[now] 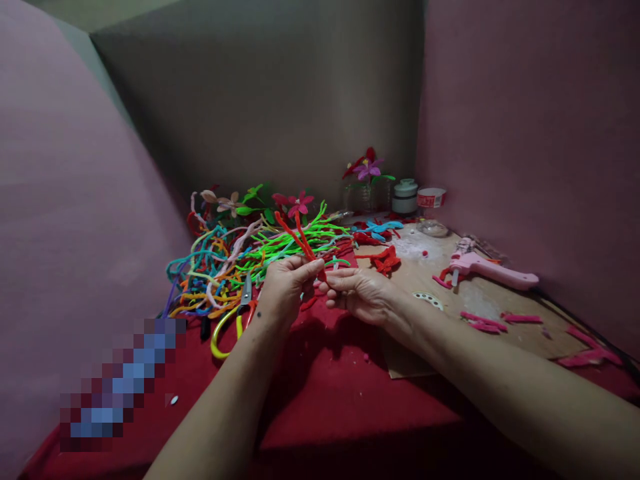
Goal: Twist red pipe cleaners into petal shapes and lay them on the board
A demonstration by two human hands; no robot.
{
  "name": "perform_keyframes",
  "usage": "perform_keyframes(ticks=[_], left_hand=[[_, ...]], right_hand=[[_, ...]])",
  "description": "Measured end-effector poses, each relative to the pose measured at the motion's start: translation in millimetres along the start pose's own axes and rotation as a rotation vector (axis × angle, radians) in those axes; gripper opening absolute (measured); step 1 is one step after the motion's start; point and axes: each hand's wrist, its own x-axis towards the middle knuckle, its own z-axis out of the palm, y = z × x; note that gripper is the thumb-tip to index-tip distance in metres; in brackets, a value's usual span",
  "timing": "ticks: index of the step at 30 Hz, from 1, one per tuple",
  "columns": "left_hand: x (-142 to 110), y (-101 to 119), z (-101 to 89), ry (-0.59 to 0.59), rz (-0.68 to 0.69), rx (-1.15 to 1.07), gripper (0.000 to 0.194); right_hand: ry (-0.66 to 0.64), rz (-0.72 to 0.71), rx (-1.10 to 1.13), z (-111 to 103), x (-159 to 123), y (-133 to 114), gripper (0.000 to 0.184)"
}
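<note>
Red pipe cleaners (300,239) rise in a V from between my hands, over the middle of the table. My left hand (287,290) pinches them with thumb and forefinger near their lower end. Close beside it, my right hand (357,293) is closed too, its thumb and fingertips pressed on the bottom of the same red pieces. The exact join is hidden by my fingers. Just left of my left wrist lie scissors (246,297) with yellow handles. Behind my hands spreads a pile of bright green pipe cleaners (285,243).
Multicoloured pipe cleaners (213,273) heap at the left. On a board (405,320) at the right lie a pink glue gun (495,270), red pieces (387,260) and pink strips (483,323). Finished flowers (369,168) and a small jar (405,197) stand at the back. Red cloth (340,393) covers the table.
</note>
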Motion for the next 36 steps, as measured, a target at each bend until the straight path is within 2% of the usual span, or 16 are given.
perform_keyframes(ticks=[6, 13, 17, 21, 26, 36], left_hand=[[-1, 1, 0.9, 0.013, 0.022, 0.046, 0.027], [-3, 4, 1.8, 0.040, -0.019, 0.047, 0.022], [-3, 5, 2.6, 0.040, -0.032, 0.077, 0.027], [-1, 3, 0.3, 0.022, -0.008, 0.154, 0.030], [0, 2, -2.1, 0.010, -0.010, 0.116, 0.031], [-3, 6, 1.5, 0.031, 0.014, 0.226, 0.032]], right_hand=[[0.041, -0.056, -0.064, 2, -2, 0, 0.008], [-0.071, 0.006, -0.060, 3, -6, -6, 0.016], [0.000, -0.155, -0.273, 8, -9, -6, 0.007], [0.068, -0.250, -0.440, 12, -11, -5, 0.011], [0.034, -0.188, -0.401, 11, -10, -6, 0.010], [0.105, -0.115, -0.378, 14, -10, -6, 0.009]])
